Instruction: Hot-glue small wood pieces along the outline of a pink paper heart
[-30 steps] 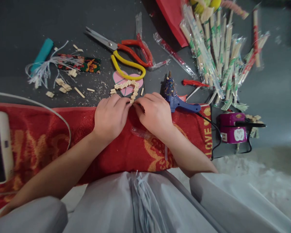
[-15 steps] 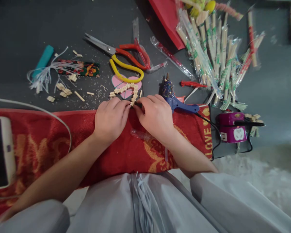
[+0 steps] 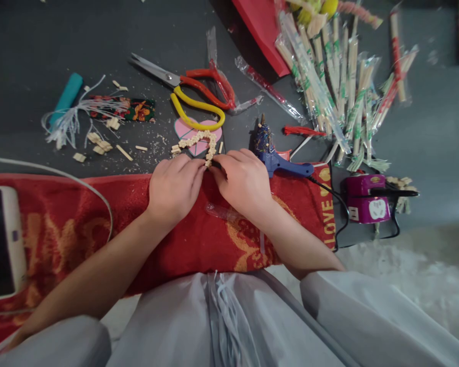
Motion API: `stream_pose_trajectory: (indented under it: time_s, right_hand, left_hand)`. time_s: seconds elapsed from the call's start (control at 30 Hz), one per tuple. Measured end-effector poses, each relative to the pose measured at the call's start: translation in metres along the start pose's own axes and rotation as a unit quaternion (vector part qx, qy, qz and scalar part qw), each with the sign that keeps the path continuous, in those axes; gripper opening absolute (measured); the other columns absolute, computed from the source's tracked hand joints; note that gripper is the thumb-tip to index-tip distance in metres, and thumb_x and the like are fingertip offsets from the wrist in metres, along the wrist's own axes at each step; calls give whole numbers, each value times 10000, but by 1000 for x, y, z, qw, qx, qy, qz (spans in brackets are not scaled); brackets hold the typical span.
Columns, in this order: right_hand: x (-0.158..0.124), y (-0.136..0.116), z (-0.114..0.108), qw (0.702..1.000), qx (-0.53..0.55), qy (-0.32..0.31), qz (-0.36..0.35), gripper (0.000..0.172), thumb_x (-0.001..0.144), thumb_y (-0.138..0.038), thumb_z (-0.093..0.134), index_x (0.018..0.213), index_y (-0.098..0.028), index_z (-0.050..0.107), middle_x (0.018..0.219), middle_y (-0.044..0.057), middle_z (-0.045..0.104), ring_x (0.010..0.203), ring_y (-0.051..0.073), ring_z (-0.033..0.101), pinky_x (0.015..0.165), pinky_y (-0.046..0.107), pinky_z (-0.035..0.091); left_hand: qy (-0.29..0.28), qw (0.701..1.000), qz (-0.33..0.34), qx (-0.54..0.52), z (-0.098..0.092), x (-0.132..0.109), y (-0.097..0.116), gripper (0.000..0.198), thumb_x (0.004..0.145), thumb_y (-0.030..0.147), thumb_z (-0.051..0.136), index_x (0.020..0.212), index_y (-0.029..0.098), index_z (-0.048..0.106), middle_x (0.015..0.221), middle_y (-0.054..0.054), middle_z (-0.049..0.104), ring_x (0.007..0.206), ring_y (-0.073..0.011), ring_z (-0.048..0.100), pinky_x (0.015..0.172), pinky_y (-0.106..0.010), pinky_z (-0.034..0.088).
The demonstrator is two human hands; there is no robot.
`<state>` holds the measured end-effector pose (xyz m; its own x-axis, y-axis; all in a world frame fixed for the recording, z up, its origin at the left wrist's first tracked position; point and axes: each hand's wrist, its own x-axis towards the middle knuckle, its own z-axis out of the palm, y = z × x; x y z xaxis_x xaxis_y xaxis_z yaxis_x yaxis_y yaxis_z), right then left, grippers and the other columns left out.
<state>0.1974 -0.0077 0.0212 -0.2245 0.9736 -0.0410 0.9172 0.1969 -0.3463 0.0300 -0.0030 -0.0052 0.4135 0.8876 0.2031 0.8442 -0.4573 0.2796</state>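
Observation:
Between my fingertips is a bent chain of small pale wooden pieces (image 3: 211,146), its near end pinched from both sides. My left hand (image 3: 176,187) is closed on that end from the left. From the right, my right hand (image 3: 243,181) pinches the same end with thumb and fingers. Part of the chain lies over a pink heart-shaped piece (image 3: 182,127). Just beyond are scissors (image 3: 199,97) with one orange and one yellow handle, blades open. A blue glue gun (image 3: 277,162) lies close to the right hand, its nozzle pointing away from me.
A red towel (image 3: 130,250) covers the near table edge, with a phone (image 3: 0,239) at left. Wrapped chopsticks (image 3: 340,86) spread at upper right. A purple box (image 3: 367,199) with a black cord stands right. Wood bits (image 3: 99,142) and white threads (image 3: 71,120) lie left.
Almost nothing differs. Both hands keep their pinch on the chain's near end, and the view has shifted very slightly.

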Motion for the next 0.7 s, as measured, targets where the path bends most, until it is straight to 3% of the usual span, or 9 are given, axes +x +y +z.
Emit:
stream_pose_trajectory:
  time_s: [0.7]
  right_hand:
    - [-2, 1, 0, 1000, 2, 10, -19, 281, 978, -182, 498, 966, -137, 775, 916, 115, 744, 887, 248, 592, 826, 352, 425]
  left_hand:
    - [16, 1000, 19, -6, 0, 0, 0, 337, 1030, 330, 450, 1042, 197, 759, 765, -52, 670, 742, -213, 647, 669, -345, 449]
